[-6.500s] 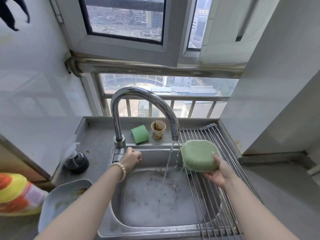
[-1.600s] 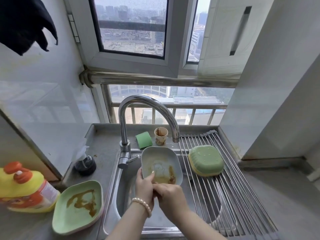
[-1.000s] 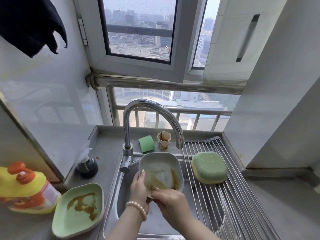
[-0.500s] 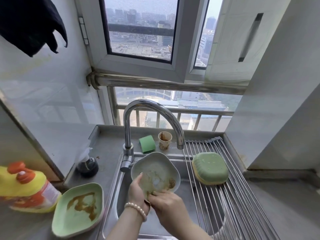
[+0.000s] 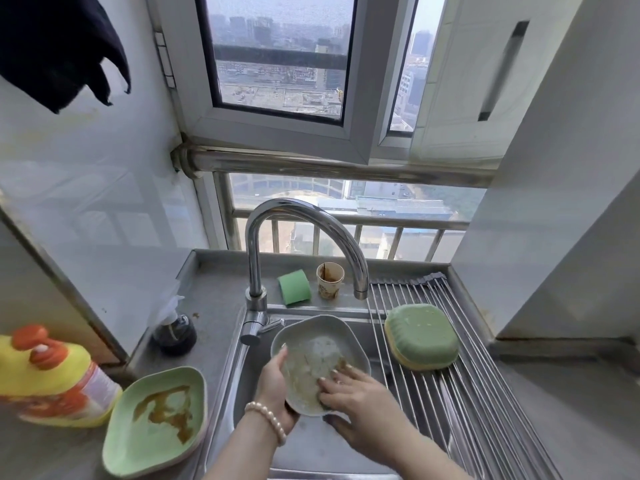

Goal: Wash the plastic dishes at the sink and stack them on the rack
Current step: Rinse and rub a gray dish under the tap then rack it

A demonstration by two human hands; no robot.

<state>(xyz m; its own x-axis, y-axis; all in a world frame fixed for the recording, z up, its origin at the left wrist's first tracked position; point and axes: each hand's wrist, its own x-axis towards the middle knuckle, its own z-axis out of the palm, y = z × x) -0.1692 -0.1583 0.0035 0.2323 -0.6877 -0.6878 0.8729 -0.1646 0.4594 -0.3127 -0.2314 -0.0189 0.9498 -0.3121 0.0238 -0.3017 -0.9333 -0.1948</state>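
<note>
The left hand [image 5: 273, 382], a bead bracelet [image 5: 266, 415] on its wrist, curls round a dish edge, while the right hand [image 5: 360, 396] presses flat, fingers spread, just right of it.

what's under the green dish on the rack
The upside-down green dish sits on a yellow rim of another dish, both on the rack bars. Anything inside the stack is hidden.

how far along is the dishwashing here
Done: one green dish lies upside down on the rack. In hand: left hand holds the grey-green dish over the sink; right hand scrubs inside. Left: the stained green plate on the counter.
</note>
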